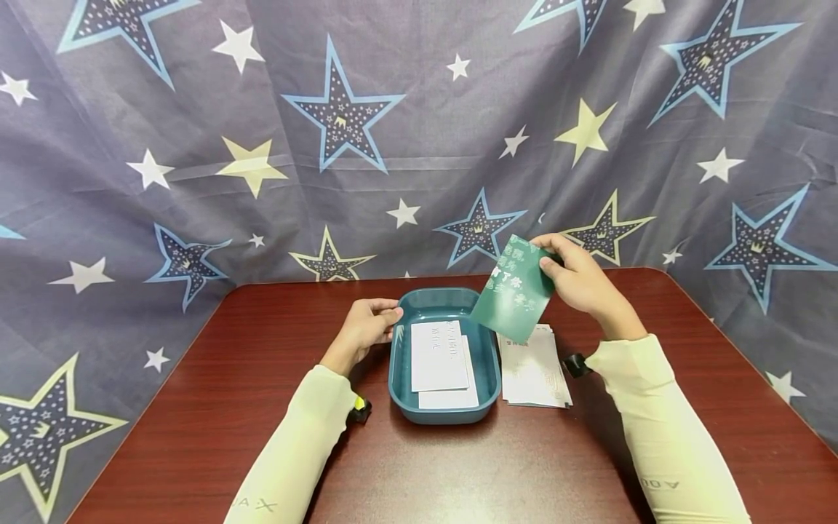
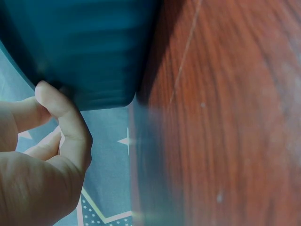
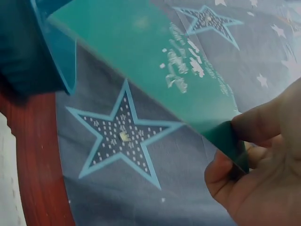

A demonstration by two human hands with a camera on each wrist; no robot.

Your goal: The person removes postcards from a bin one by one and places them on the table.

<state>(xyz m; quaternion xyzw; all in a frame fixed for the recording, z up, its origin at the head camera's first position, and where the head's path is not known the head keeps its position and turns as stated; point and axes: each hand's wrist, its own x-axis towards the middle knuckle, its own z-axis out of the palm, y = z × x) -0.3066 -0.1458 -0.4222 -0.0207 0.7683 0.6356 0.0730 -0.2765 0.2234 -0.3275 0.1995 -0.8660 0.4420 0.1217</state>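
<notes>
Card (image 1: pixel 513 300), green, is pinched by right hand (image 1: pixel 576 280) at two o'clock of tray (image 1: pixel 445 416); stacked papers (image 1: pixel 535 371) at three are partly obscured by it; tray is gripped at ten by left hand (image 1: pixel 365 327).

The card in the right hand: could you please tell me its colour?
The card is green with whitish lettering, seen best in the head view.

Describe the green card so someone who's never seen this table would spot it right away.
On the reddish-brown table sits a blue-green tray. By its right rim, the right hand holds the green card up at a tilt. Its green face with pale lettering sets it apart from the white cards in the tray and the white pile beside it.
</notes>
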